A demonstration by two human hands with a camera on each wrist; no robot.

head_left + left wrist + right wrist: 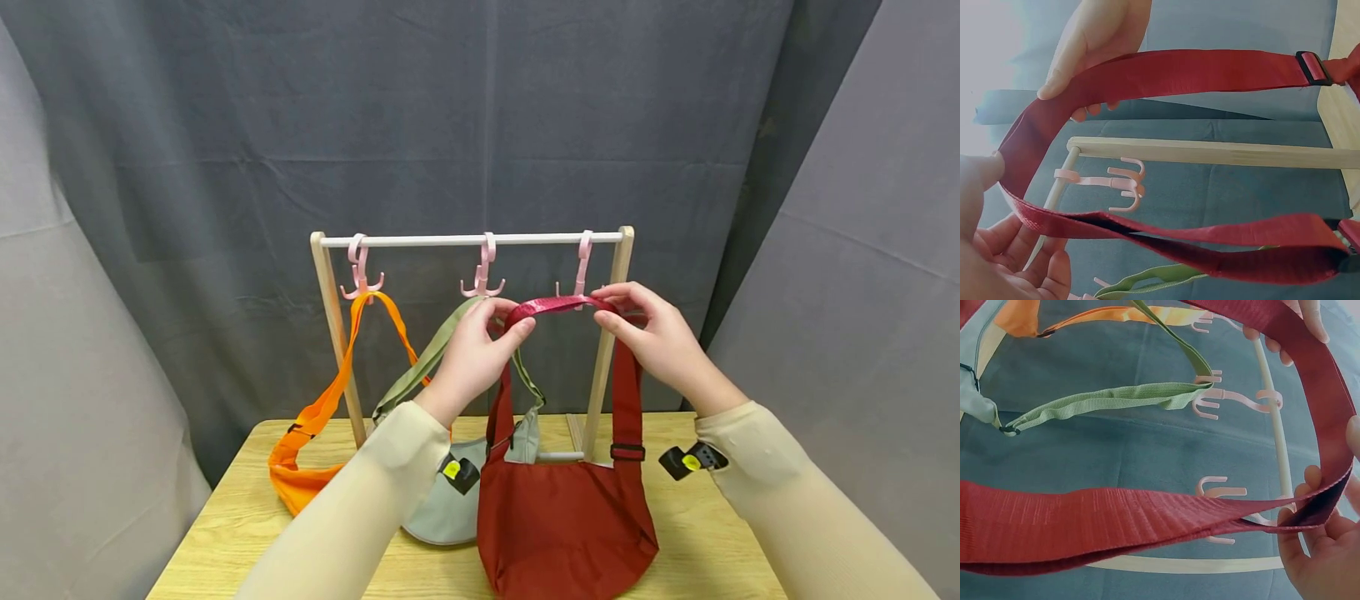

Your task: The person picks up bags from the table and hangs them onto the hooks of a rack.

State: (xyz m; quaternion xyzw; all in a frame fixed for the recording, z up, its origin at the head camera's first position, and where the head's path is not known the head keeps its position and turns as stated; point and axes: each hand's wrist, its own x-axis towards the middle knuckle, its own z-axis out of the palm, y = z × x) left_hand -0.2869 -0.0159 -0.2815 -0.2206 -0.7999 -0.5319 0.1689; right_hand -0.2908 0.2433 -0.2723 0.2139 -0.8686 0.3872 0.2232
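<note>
A dark red shoulder bag hangs low in front of the rack, its strap raised between two hands. The left hand pinches the strap's upper left bend between thumb and fingers. At the upper right bend, the right hand pinches it the same way. In the right wrist view the strap forms a wide loop, its folded layers overlapping near the right hand's fingers. Just behind the raised strap is the right-hand pink hook, with no strap over its prongs in the left wrist view.
A wooden rack with a white bar stands on the wood-grain table. An orange bag hangs from the left pink hook, and a grey-green bag from the middle hook. Grey curtains surround the table.
</note>
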